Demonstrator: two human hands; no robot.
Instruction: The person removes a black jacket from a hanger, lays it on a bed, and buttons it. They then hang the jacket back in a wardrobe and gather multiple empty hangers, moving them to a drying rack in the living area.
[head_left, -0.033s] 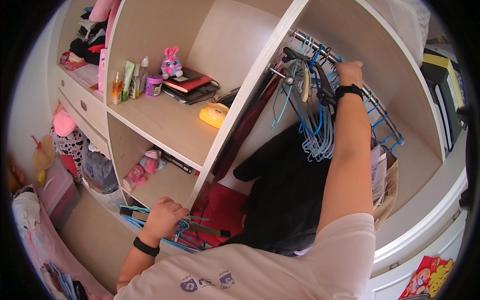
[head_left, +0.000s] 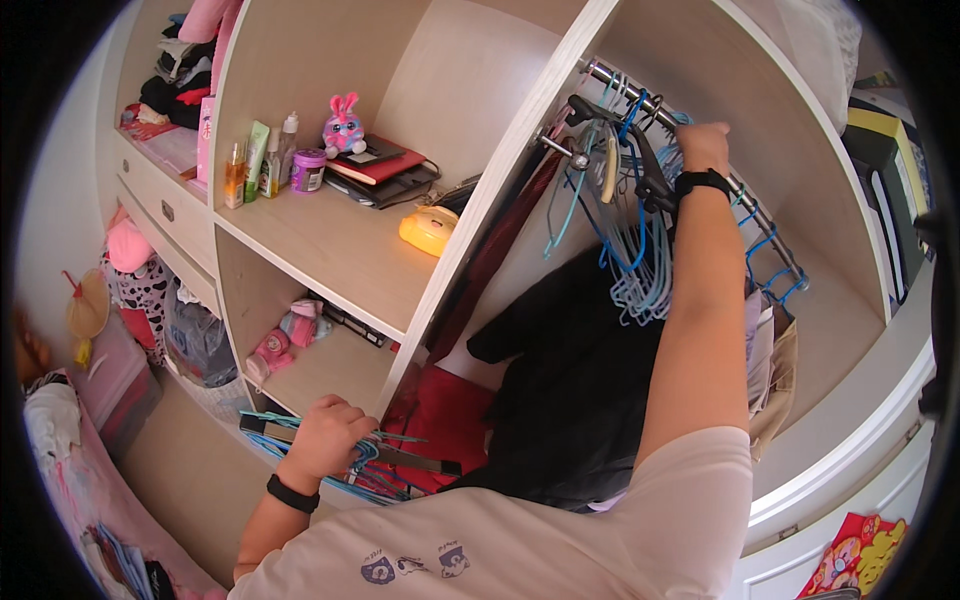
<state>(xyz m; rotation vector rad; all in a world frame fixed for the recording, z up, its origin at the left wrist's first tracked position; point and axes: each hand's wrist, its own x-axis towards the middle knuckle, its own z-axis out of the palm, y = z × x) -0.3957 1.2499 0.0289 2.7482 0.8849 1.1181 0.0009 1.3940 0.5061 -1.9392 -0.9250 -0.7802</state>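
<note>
My left hand (head_left: 335, 437) is low beside the wardrobe, closed around a bundle of clothes hangers (head_left: 420, 461), mostly blue and teal with a dark flat one among them. Up at the metal clothes rail (head_left: 752, 200), my right hand (head_left: 704, 147) is closed at the hooks of a bunch of pale blue wire hangers (head_left: 642, 290); its fingertips are partly hidden. Left of this hand, a black hanger (head_left: 652, 190) and some blue ones hang on the rail. A black garment (head_left: 570, 385) hangs below, partly behind my right arm.
A shelf (head_left: 345, 265) at left carries bottles, a purple jar (head_left: 308, 171), a plush toy (head_left: 342, 128), notebooks and a yellow case (head_left: 429, 230). An upright panel (head_left: 480, 215) divides it from the hanging space. A red bag (head_left: 445, 410) lies low inside. Blue hooks (head_left: 765, 265) sit at the rail's right end.
My right hand has shifted slightly right along the rail, and the pale blue hangers have swung right with it. My left hand and its bundle stay in place.
</note>
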